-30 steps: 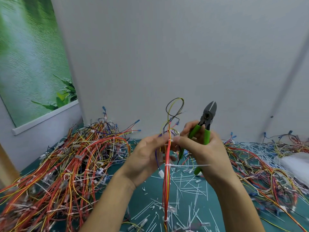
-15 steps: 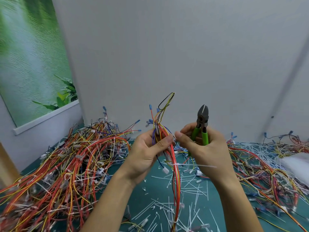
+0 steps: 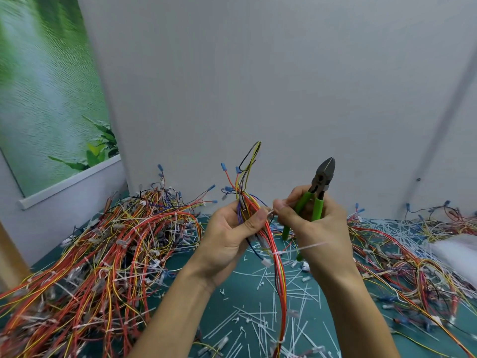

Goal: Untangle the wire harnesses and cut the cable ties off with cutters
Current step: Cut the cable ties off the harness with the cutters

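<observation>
Red and yellow wires of the harness [image 3: 280, 275] hang above the counter [image 3: 242, 280], clasped in the left grip [image 3: 227, 239], while the right grip [image 3: 315, 228], wrapped round green cutters [image 3: 322, 177], pinches a cable tie [image 3: 270, 211]; a hard tug would likely snag neighbouring wires.

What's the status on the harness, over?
Left hand grips harness. Right hand holds cutters, tips up, pinching a cable tie. Second tie wraps harness lower down.
</observation>
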A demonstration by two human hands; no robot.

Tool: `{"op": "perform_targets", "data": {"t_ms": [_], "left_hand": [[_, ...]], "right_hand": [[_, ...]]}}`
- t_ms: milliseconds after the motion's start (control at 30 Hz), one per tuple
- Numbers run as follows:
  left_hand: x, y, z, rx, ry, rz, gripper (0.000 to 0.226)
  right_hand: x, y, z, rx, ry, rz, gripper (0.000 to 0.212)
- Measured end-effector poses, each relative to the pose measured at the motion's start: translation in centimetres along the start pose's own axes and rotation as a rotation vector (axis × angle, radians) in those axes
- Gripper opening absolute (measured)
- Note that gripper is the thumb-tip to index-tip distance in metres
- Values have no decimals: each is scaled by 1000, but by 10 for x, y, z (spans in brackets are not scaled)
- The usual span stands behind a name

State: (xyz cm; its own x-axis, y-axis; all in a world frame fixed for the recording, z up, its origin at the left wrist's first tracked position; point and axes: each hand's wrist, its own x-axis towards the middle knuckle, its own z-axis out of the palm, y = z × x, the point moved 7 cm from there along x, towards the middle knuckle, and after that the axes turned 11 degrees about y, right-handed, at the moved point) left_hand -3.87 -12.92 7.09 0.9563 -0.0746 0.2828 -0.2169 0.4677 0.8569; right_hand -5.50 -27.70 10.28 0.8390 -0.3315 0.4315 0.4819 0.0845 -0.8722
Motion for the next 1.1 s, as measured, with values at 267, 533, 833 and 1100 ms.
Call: {"op": "perform_targets", "data": {"t_ms": [267,533,833,1100], "left_hand": [[-1,6,-2,80,18,75,11],[4,16,-18,506,115,294,27],[4,33,-26,595,99,352,17],[-1,44,-26,440,51,372,30]], "right_hand": [[2,6,-2,23,-2,42,20],[14,12,-14,-151,-36,1,12],[17,30,-23,-460,-322,76,7],[-9,29,-3,-535,-736,93,11]]}}
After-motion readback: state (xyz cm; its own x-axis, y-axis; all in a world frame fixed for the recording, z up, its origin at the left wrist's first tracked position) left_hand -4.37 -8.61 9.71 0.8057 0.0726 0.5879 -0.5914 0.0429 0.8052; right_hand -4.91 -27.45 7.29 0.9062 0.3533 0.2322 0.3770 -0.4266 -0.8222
